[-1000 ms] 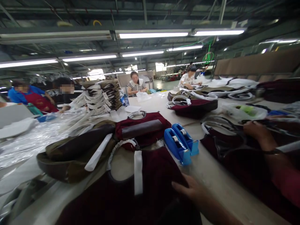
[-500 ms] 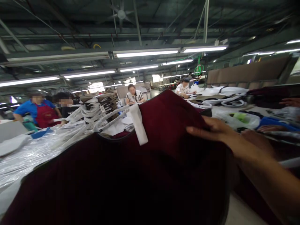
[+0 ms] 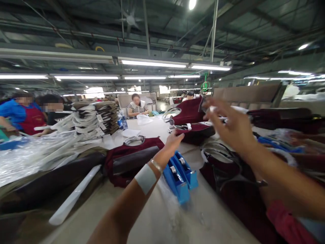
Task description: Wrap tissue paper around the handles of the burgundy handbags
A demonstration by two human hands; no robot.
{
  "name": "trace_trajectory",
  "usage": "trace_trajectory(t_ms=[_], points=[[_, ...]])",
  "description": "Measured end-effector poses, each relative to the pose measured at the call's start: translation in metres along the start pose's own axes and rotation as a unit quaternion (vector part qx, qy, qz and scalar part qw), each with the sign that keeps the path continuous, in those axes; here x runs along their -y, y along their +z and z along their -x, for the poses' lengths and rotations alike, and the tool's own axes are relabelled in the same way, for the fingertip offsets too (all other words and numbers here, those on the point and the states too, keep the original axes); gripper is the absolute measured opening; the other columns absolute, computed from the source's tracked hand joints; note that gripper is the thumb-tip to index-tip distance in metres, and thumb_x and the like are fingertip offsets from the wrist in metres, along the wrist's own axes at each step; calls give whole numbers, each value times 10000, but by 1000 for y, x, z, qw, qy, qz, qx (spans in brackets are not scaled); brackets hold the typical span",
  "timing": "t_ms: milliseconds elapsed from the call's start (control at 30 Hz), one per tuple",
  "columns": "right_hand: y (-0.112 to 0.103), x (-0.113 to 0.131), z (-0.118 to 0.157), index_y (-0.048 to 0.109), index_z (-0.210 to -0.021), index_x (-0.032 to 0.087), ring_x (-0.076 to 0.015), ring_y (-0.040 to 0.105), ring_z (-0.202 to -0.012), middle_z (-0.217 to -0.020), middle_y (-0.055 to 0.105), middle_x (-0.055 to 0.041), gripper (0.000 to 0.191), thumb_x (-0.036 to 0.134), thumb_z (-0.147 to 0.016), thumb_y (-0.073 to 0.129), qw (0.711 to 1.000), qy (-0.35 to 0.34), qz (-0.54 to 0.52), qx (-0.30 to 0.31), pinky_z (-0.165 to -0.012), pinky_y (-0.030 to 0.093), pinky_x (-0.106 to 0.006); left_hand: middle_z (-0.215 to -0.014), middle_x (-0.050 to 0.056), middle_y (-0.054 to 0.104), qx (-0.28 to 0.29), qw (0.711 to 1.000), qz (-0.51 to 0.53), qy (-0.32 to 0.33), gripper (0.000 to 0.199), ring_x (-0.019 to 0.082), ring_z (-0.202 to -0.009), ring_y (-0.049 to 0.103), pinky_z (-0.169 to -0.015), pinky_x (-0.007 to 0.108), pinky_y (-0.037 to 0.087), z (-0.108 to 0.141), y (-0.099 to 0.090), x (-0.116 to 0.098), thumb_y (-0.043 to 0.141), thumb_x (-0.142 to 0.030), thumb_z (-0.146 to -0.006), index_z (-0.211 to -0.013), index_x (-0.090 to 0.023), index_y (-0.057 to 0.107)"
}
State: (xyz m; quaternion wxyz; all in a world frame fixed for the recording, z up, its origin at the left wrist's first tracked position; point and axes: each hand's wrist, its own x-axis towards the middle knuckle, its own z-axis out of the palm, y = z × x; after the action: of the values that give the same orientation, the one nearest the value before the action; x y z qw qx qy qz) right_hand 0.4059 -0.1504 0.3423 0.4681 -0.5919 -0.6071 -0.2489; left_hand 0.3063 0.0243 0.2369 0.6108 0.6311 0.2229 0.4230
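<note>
My left hand, with a bracelet and a pale patch on the wrist, reaches the near left edge of a maroon fabric piece. Its thumb and finger look slightly apart; contact with the fabric is unclear. Blurred by motion, my right hand is beside the right corner of another maroon piece, above the first, its fingers spread. Two blue tape dispensers stand below and between my forearms. A folded maroon item with a dark band lies left of them.
Maroon items with white rings lie at the right. At the left are brown fabric with a white strip, clear plastic and a tall pile with white handles. Several people are beyond the table.
The large maroon fabric that filled the near view is no longer there; maroon pieces now show farther off. My left hand has come into view and the dispensers are uncovered.
</note>
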Motion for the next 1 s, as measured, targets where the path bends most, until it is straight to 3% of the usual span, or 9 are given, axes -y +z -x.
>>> trace_trajectory(t_ms=[100, 200, 333, 533, 667, 767, 833, 933, 1000], points=[[33, -2, 84, 662, -1170, 256, -238, 629, -1068, -1225, 662, -54, 333, 386, -919, 486, 972, -41, -13, 230, -999, 436, -417, -1273, 174, 602, 67, 995, -56, -43, 517, 278, -1068, 611, -883, 379, 496, 52, -37, 46, 708, -302, -752, -1219, -104, 607], [67, -22, 124, 677, -1165, 245, -227, 613, -1110, -1267, 635, -63, 333, 355, -920, 479, 925, 3, -110, 364, -980, 469, -373, -1149, 150, 676, 60, 990, -99, -83, 454, 251, -957, 649, -809, 351, 520, 102, -84, 79, 695, -322, -752, -1145, -96, 663], [125, -42, 131, 673, -1166, 229, -224, 637, -1050, -1221, 657, -73, 334, 337, -898, 504, 894, 21, -156, 420, -933, 494, -354, -1083, 143, 710, -31, 975, -193, -101, 352, 230, -902, 667, -776, 335, 533, 147, -143, 101, 619, -258, -779, -1079, -91, 694], [240, -32, 117, 573, -1301, 180, -241, 514, -1243, -1338, 572, -112, 466, 226, -837, 563, 907, -51, -83, 409, -1072, 369, -378, -1081, 131, 719, -122, 944, -302, -51, 325, 236, -964, 673, -883, 342, 519, 170, -212, 101, 601, -278, -790, -1043, -107, 710], [322, -8, 107, 450, -1409, 159, -318, 330, -1378, -1491, 390, -157, 709, 194, -738, 676, 898, -72, -27, 434, -1120, 264, -467, -1073, 117, 720, -122, 944, -295, -78, 336, 224, -927, 684, -810, 303, 539, 190, -228, 95, 587, -324, -809, -1053, -126, 706], [372, 12, 103, 312, -1483, 209, -333, 172, -1439, -1575, 215, -131, 884, 195, -700, 721, 876, -101, 32, 471, -1147, 156, -500, -1035, 101, 732, -114, 945, -289, -102, 317, 221, -913, 685, -833, 307, 528, 217, -224, 100, 569, -320, -827, -1052, -149, 714], [396, 24, 100, 263, -1500, 219, -340, 132, -1447, -1582, 188, -133, 972, 195, -661, 754, 863, -116, 48, 489, -1150, 127, -502, -992, 88, 741, -105, 950, -267, -119, 298, 216, -882, 693, -819, 297, 528, 237, -220, 109, 556, -304, -830, -1038, -173, 725], [417, 38, 94, 322, -1476, 205, -346, 282, -1400, -1516, 343, -169, 942, 187, -644, 765, 852, -124, 57, 506, -1120, 217, -480, -900, 97, 745, -70, 960, -220, -156, 296, 220, -815, 703, -726, 265, 533, 262, -221, 129, 607, -332, -793, -1002, -167, 735], [421, 45, 85, 453, -1399, 193, -307, 493, -1264, -1363, 543, -170, 691, 158, -744, 670, 849, -125, 64, 509, -1043, 340, -417, -870, 97, 744, -72, 965, -179, -180, 320, 213, -788, 705, -687, 244, 528, 275, -227, 142, 637, -379, -774, -990, -165, 735]])
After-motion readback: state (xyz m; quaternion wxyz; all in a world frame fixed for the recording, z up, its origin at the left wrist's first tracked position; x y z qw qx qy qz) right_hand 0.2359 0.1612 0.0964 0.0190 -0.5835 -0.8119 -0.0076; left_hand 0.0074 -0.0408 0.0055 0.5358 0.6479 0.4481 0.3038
